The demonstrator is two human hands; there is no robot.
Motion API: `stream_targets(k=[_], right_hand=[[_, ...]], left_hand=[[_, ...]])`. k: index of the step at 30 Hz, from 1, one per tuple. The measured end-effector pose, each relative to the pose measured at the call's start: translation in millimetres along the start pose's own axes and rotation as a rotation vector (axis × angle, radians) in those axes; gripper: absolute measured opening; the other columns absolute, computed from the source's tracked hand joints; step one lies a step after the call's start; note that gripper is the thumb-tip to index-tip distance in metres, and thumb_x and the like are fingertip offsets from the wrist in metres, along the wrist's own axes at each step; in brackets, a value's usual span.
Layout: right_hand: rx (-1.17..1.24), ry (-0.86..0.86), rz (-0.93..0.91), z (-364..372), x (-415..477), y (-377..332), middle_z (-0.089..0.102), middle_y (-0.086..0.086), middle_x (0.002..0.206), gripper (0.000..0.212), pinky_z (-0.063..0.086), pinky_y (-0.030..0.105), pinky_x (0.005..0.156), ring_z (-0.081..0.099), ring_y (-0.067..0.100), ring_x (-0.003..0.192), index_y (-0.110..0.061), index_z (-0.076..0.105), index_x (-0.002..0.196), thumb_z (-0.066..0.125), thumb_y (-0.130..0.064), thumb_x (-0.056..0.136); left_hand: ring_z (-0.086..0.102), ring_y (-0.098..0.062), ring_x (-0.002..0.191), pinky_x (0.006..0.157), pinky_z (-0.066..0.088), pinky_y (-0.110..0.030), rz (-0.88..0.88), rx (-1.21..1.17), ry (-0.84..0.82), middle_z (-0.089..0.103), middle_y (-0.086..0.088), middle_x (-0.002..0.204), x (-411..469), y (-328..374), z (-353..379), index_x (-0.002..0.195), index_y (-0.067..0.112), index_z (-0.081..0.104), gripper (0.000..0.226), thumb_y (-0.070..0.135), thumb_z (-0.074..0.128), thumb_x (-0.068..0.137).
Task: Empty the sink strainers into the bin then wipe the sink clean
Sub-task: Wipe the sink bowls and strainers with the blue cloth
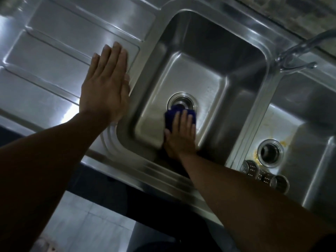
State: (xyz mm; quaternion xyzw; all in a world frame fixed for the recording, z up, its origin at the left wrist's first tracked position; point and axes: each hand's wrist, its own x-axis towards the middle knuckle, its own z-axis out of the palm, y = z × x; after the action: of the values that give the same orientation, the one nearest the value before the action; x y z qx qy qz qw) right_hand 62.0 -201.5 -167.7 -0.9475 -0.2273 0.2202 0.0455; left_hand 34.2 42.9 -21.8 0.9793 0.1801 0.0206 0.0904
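- The blue cloth point(177, 116) lies on the floor of the left basin point(209, 57), at the near edge of its drain hole point(182, 103), which it partly covers.
- My right hand point(181, 136) presses flat on the cloth, fingers together and stretched forward; the cloth shows beyond my fingertips and a little at the left of them, so most of it is under my hand.
- To do this step well, I think I should keep the whole palm down and move in overlapping strokes from the walls toward the drain (the corners of the basin need the fingertips).
- My left hand point(107, 82) rests open and flat on the drainboard point(54, 51), just beside the left rim of the basin, holding nothing; it supports me.
- The right basin point(307, 99) shows yellow stains near its drain, so I judge it is not wiped yet.
- Two strainers point(265, 175) lie on their sides at the near edge of the right basin.
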Motion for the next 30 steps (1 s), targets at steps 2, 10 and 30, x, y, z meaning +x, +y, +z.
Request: stream_targets(k=[2,10,30], right_hand=[[0.061,0.029,0.233,-3.2,11.6,17.6,-0.011,0.013,0.167,0.076,-0.004,0.047,0.124,-0.008,0.032,0.154,-0.016,-0.006,0.159,0.028,-0.052,0.101],[0.139,0.156,0.384,-51.5,131.1,27.6,-0.002,0.013,0.168,0.07,0.0,0.051,0.123,-0.002,0.034,0.154,-0.014,0.004,0.16,0.023,-0.049,0.103],[-0.067,0.057,-0.054,-22.9,13.6,20.9,0.003,0.016,0.167,0.067,0.01,0.048,0.125,0.006,0.032,0.155,-0.013,0.011,0.16,0.034,-0.039,0.103]], left_hand=[[-0.001,-0.02,0.157,0.128,0.002,-0.04,-0.002,-0.001,0.003,0.005,-0.007,0.169,0.2,1.1,-0.6,0.161,0.014,0.009,0.057,0.037,0.017,0.11],[0.0,-0.022,0.157,0.128,0.006,-0.043,-0.011,-0.004,0.001,0.005,-0.008,0.169,-0.4,3.7,-1.0,0.161,0.013,0.009,0.058,0.039,0.014,0.109],[0.002,-0.023,0.157,0.127,0.009,-0.046,-0.016,-0.039,-0.009,0.009,-0.009,0.168,0.2,5.1,-6.2,0.16,0.011,0.014,0.059,0.035,0.015,0.107]])
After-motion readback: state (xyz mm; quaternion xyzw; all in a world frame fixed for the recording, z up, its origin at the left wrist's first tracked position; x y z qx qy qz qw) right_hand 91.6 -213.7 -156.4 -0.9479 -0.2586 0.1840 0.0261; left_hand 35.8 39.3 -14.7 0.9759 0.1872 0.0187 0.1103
